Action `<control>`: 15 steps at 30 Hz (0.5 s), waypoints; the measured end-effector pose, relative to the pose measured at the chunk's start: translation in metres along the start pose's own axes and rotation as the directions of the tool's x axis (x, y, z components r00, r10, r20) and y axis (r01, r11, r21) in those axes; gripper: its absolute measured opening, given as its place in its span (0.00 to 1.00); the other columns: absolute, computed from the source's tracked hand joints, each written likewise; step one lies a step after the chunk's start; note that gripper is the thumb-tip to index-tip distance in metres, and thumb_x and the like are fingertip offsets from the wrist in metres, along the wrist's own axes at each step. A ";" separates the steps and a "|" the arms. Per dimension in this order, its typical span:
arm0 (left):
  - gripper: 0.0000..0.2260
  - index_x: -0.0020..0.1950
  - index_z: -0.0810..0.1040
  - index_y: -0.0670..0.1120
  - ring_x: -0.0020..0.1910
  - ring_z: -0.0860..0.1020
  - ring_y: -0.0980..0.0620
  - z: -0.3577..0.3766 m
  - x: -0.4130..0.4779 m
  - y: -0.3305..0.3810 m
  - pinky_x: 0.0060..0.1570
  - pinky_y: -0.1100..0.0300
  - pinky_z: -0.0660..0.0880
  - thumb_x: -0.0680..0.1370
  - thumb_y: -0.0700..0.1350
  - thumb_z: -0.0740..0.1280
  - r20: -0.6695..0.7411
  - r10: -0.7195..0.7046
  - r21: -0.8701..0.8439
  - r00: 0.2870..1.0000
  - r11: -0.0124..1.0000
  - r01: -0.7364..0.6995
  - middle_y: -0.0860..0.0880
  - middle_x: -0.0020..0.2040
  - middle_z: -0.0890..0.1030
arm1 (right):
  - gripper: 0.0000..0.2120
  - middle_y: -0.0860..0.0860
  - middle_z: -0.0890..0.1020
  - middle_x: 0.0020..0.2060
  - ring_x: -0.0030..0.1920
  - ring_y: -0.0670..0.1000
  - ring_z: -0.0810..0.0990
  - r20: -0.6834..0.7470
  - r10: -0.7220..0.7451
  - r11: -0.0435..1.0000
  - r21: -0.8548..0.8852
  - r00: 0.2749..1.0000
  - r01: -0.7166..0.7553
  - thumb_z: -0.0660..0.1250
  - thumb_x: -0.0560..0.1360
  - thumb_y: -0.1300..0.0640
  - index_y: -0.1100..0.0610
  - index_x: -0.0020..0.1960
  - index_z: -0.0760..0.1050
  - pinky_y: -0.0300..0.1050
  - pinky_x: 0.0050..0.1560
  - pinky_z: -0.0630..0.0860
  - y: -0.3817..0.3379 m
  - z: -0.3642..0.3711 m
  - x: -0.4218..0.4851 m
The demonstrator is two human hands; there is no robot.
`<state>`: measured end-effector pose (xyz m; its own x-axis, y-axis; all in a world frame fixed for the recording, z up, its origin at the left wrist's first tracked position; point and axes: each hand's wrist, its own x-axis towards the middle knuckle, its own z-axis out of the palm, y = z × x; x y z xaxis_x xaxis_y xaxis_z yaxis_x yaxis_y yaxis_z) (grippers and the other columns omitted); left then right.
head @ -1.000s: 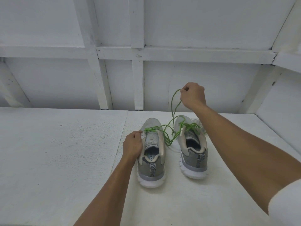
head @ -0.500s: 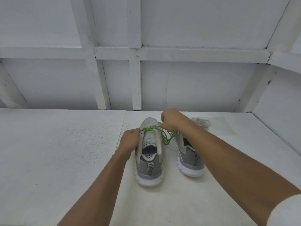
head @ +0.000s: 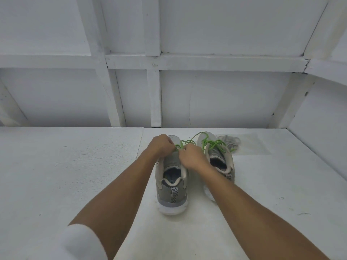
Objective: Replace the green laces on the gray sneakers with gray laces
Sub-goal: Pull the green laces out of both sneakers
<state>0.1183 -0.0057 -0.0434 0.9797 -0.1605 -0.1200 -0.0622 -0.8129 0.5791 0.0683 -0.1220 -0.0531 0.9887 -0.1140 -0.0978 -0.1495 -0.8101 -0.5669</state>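
Being pinched above the eyelets of the left gray sneaker [head: 171, 192]: one green lace [head: 185, 142], a thin, round, bright cord. It is being gripped by the left hand [head: 161, 145] and the right hand [head: 191, 156], both with fingers curled on it and fingertips almost meeting.

Handling, as judged: the lace is being taken for light, limp and prone to snagging, so hold is best taken close to an eyelet or at the tip. The sneaker is being taken for light enough to slide when the lace is pulled, so it should be braced at the collar.

The right gray sneaker [head: 221, 156] is being left just beside its partner, with a second green lace [head: 214, 143] loosened in loops over the tongue. Uppers are knit with pale padded collars and thick white soles.

The gray laces [head: 230, 142] are being stored as a soft bundle on the white table [head: 75, 175], just beyond the right sneaker.
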 end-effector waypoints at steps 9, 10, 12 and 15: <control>0.11 0.55 0.80 0.42 0.51 0.78 0.46 0.004 0.010 0.004 0.48 0.57 0.75 0.77 0.47 0.67 0.037 0.016 0.230 0.999 0.973 -0.024 0.44 0.53 0.81 | 0.12 0.53 0.75 0.41 0.42 0.52 0.71 -0.098 0.124 0.929 0.360 0.987 -0.081 0.52 0.81 0.59 0.60 0.47 0.73 0.42 0.36 0.63 0.008 0.015 -0.012; 0.11 0.54 0.80 0.41 0.49 0.79 0.45 0.001 0.011 0.003 0.46 0.57 0.78 0.77 0.46 0.67 0.029 0.001 0.202 1.000 0.979 -0.007 0.43 0.51 0.81 | 0.12 0.51 0.74 0.38 0.39 0.51 0.71 -0.110 0.134 0.922 0.379 0.985 -0.083 0.52 0.81 0.59 0.59 0.44 0.71 0.42 0.33 0.62 0.009 0.016 -0.011; 0.08 0.49 0.78 0.38 0.43 0.82 0.43 -0.009 0.012 -0.002 0.41 0.53 0.82 0.77 0.43 0.67 0.024 -0.079 0.054 0.997 0.996 0.078 0.41 0.46 0.81 | 0.13 0.51 0.72 0.36 0.35 0.48 0.69 -0.133 0.152 0.909 0.407 0.979 -0.086 0.52 0.81 0.59 0.59 0.41 0.70 0.40 0.30 0.61 0.010 0.019 -0.012; 0.08 0.38 0.72 0.39 0.41 0.83 0.40 -0.025 0.014 -0.016 0.41 0.45 0.82 0.78 0.36 0.62 -0.022 -0.236 -0.158 0.972 0.961 0.229 0.40 0.38 0.78 | 0.13 0.50 0.71 0.35 0.34 0.48 0.69 -0.146 0.157 0.898 0.433 0.977 -0.080 0.51 0.81 0.59 0.61 0.42 0.70 0.39 0.30 0.61 0.011 0.020 -0.014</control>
<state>0.1382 0.0190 -0.0338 0.9708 0.0479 -0.2352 0.1948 -0.7293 0.6558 0.0522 -0.1175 -0.0746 0.9443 -0.3224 -0.0655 -0.2197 -0.4696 -0.8551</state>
